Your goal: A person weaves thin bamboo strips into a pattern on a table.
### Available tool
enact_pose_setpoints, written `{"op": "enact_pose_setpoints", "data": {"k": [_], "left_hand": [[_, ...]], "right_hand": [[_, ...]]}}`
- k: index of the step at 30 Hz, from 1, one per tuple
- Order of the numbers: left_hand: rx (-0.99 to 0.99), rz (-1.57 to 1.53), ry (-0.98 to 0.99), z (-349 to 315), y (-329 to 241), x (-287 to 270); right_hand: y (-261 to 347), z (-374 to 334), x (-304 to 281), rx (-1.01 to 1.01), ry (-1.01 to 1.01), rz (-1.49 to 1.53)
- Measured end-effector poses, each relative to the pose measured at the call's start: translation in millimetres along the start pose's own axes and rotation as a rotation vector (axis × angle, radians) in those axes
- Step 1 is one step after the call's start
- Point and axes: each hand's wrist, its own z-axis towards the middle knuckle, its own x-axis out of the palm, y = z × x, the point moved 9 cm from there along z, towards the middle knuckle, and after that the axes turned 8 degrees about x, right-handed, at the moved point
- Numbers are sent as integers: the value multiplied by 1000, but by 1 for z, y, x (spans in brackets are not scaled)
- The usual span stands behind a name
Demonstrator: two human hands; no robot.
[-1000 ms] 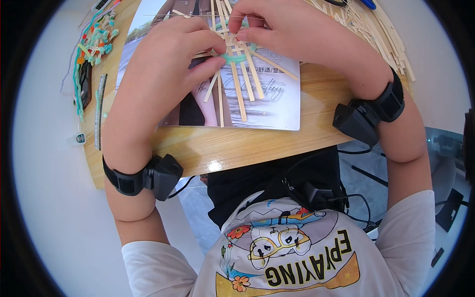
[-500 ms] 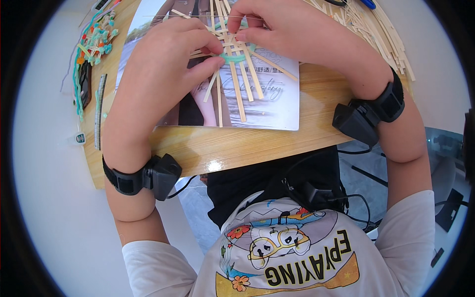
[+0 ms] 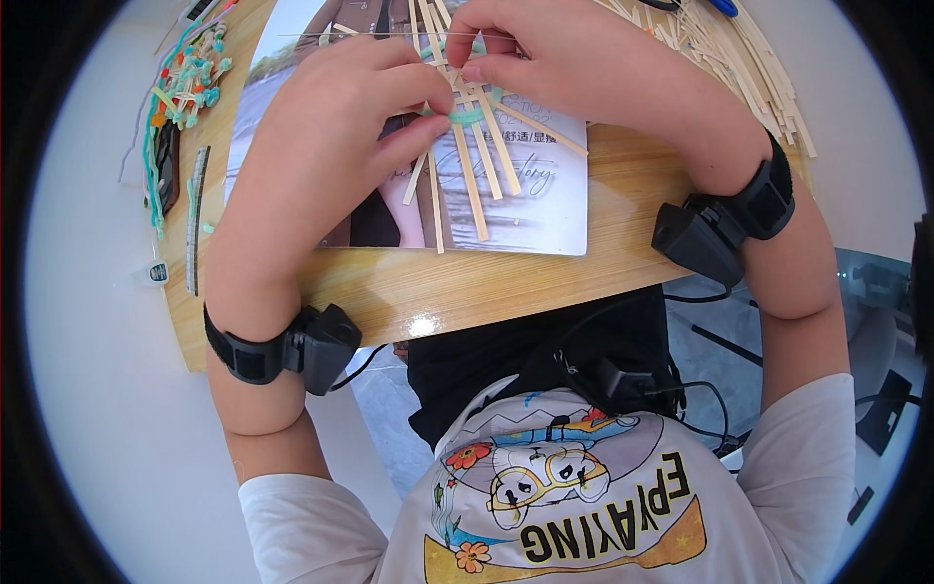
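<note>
A radiating weave of thin wooden strips [image 3: 470, 165] lies on a printed sheet [image 3: 545, 219], with a light green ring [image 3: 467, 116] threaded through it. My left hand [image 3: 355, 102] is at the weave's left side, thumb and forefinger closed on the ring's lower left part, beside a strip. At the upper right of the centre, my right hand [image 3: 555, 49] pinches with thumb and forefinger at the crossing strips. Its fingertips hide exactly what they hold. Several strip ends fan out toward me and to the right; my hands cover those on the left.
Many loose wooden strips [image 3: 764, 78] lie at the table's far right, near a blue-handled tool [image 3: 725, 7]. On the left are a bundle of coloured cords and beads [image 3: 195, 83], a ruler [image 3: 197, 219] and a small bottle [image 3: 157, 273]. The wooden table [image 3: 467, 292] ends in front of me.
My left hand has shifted slightly right, with its fingertips nearer the middle of the ring. The weave has turned or slid very slightly. My right hand stays almost where it was.
</note>
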Motion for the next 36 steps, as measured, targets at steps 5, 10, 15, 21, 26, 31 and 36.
{"op": "enact_pose_setpoints", "data": {"k": [5,10,15,21,26,31,36], "left_hand": [[-6,6,-5,0,-2,0],[-165,-84,-19,-7,10,1],[-162,-95,5,-6,11,0],[-131,-74,17,-5,8,1],[-119,-77,32,-3,7,4],[-64,-34,20,-2,1,3],[-57,-3,11,0,-1,4]], "right_hand": [[-3,2,0,61,6,-17],[-4,1,1,165,12,-16],[0,-2,-1,-13,-6,1],[-9,9,7,-39,-45,-53],[-9,9,7,24,-20,-31],[-5,5,3,10,-33,-16],[-3,6,3,63,-18,-30]]}}
